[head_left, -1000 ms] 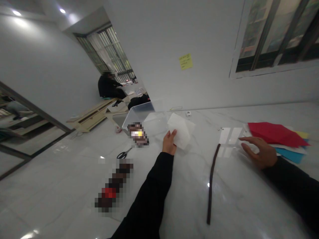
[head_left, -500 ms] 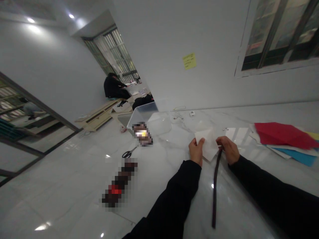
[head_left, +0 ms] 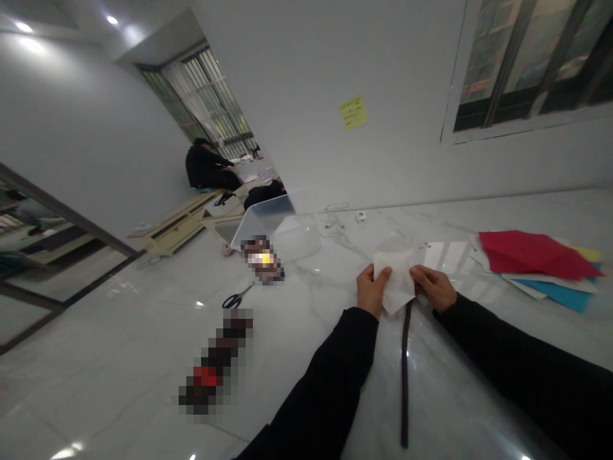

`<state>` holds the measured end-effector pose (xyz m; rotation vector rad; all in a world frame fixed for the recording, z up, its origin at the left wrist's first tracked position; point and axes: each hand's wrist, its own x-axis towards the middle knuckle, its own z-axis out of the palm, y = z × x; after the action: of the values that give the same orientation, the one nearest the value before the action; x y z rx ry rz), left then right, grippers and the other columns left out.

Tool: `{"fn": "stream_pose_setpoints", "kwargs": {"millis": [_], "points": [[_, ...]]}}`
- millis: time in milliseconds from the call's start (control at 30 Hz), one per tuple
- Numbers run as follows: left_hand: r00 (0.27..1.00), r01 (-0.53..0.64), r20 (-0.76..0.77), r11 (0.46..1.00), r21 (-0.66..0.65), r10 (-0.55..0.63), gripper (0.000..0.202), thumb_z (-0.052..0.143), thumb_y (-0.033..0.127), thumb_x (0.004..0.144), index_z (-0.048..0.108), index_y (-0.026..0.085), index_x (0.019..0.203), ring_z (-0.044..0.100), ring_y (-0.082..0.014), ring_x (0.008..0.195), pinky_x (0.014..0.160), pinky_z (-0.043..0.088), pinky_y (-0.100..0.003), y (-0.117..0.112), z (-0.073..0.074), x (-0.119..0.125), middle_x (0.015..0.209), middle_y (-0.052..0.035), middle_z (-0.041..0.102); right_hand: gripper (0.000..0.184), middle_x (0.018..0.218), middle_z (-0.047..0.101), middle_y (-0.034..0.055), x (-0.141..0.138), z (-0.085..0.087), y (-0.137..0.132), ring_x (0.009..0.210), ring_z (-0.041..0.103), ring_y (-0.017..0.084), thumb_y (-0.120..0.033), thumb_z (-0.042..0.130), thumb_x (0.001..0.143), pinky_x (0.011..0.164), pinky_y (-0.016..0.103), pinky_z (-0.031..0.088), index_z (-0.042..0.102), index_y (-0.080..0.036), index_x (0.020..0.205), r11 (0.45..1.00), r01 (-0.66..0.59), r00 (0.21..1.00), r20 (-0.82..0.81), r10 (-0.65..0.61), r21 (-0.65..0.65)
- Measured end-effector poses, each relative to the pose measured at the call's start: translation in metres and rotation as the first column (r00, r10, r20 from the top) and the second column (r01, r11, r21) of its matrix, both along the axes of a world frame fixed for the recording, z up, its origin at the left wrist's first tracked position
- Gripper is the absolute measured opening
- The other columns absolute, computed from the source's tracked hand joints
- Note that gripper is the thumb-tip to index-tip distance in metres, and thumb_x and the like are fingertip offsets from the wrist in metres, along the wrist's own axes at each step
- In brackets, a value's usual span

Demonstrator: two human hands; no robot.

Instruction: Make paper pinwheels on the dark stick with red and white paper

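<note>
A small folded piece of white paper (head_left: 395,281) is held up over the white marble-patterned surface. My left hand (head_left: 372,291) is closed on its left edge, thumb in front. My right hand (head_left: 435,287) pinches at its right edge, where a long dark brown strip (head_left: 405,377) meets the paper. The strip's upper end is hidden behind the paper and my fingers; its lower part hangs or lies straight toward me. Black-handled scissors (head_left: 234,299) lie well to the left of my hands.
Red sheets (head_left: 531,252) lie over blue sheets (head_left: 565,292) at right. Left are two pixelated items and a clear plastic bin (head_left: 263,220). A white cable (head_left: 335,223) and small white plug (head_left: 361,217) lie by the wall. A person in black (head_left: 205,165) sits farther off.
My right hand has brought the strip's upper end in against the paper's right edge, partly behind it. The whole view has shifted slightly, so things appear farther left.
</note>
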<state>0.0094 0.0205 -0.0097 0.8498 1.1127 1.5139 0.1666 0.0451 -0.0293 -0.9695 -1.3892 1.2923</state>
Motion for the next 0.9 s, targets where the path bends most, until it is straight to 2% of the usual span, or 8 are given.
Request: {"fn": "stream_pose_setpoints", "kwargs": {"millis": [100,167,267,400,600,767,900], "points": [[0.999,0.007,-0.042,1.000,0.008,-0.007,0.037,0.078,0.039,0.070,0.072,0.014,0.096,0.065,-0.0175,0.073,0.067,0.051,-0.028,-0.001,0.002,0.001,0.089,-0.0082,0.074,0.036,0.060,0.063,-0.0019,0.000,0.005,-0.003,0.054,0.056,0.015,-0.057,0.071,0.077,0.051,0.028,0.048,0.069,-0.021,0.076,1.000,0.019,1.000,0.018,-0.018,-0.012],[0.998,0.028,-0.062,1.000,0.009,-0.027,0.036,0.078,0.038,0.070,0.072,0.013,0.096,0.065,-0.0178,0.074,0.068,0.051,-0.029,-0.002,0.003,0.001,0.090,-0.0085,0.074,0.037,0.075,0.073,0.0011,-0.001,0.005,-0.003,0.064,0.065,0.019,-0.056,0.074,0.074,0.059,0.032,0.054,0.072,-0.021,0.089,0.998,0.023,1.000,-0.016,-0.024,-0.051],[0.990,0.069,-0.124,0.998,0.010,-0.068,0.038,0.079,0.038,0.069,0.074,0.012,0.096,0.065,-0.0190,0.077,0.071,0.051,-0.030,-0.003,0.005,0.000,0.093,-0.0100,0.074,0.045,0.091,0.078,0.0055,-0.002,0.002,-0.002,0.078,0.071,0.025,-0.055,0.076,0.072,0.070,0.038,0.059,0.072,-0.020,0.100,0.996,0.040,0.999,-0.030,-0.042,-0.085],[0.975,0.099,-0.198,0.995,0.002,-0.097,0.044,0.083,0.040,0.066,0.074,0.011,0.097,0.065,-0.0205,0.079,0.071,0.050,-0.031,-0.004,0.006,-0.002,0.094,-0.0114,0.074,0.046,0.090,0.079,0.0078,0.000,-0.002,-0.001,0.077,0.073,0.025,-0.055,0.075,0.073,0.068,0.036,0.060,0.073,-0.016,0.099,0.996,0.028,1.000,-0.002,-0.029,-0.090],[0.986,0.159,-0.059,0.987,0.013,-0.158,0.050,0.083,0.042,0.065,0.071,0.012,0.105,0.066,-0.0216,0.083,0.076,0.052,-0.034,-0.001,0.005,-0.005,0.101,-0.0122,0.074,0.044,0.087,0.079,0.0069,0.000,-0.002,-0.001,0.074,0.073,0.024,-0.053,0.077,0.071,0.065,0.033,0.060,0.074,-0.017,0.097,0.993,0.054,0.998,-0.019,-0.056,-0.105],[0.982,0.125,-0.148,0.992,0.016,-0.122,0.048,0.085,0.038,0.064,0.071,0.011,0.101,0.066,-0.0222,0.082,0.075,0.052,-0.034,0.001,0.001,-0.009,0.098,-0.0126,0.074,0.044,0.087,0.079,0.0067,-0.002,0.002,-0.003,0.074,0.074,0.025,-0.050,0.080,0.069,0.066,0.034,0.061,0.075,-0.017,0.096,0.993,0.046,0.998,-0.046,-0.052,-0.112],[0.966,0.175,-0.199,0.984,0.037,-0.165,0.050,0.083,0.040,0.067,0.069,0.013,0.106,0.066,-0.0219,0.085,0.077,0.052,-0.032,0.001,0.002,-0.009,0.100,-0.0120,0.073,0.045,0.086,0.079,0.0062,-0.001,0.002,-0.001,0.073,0.074,0.024,-0.045,0.082,0.067,0.065,0.033,0.062,0.075,-0.016,0.101,0.982,0.082,0.993,-0.074,-0.095,-0.171]]}}
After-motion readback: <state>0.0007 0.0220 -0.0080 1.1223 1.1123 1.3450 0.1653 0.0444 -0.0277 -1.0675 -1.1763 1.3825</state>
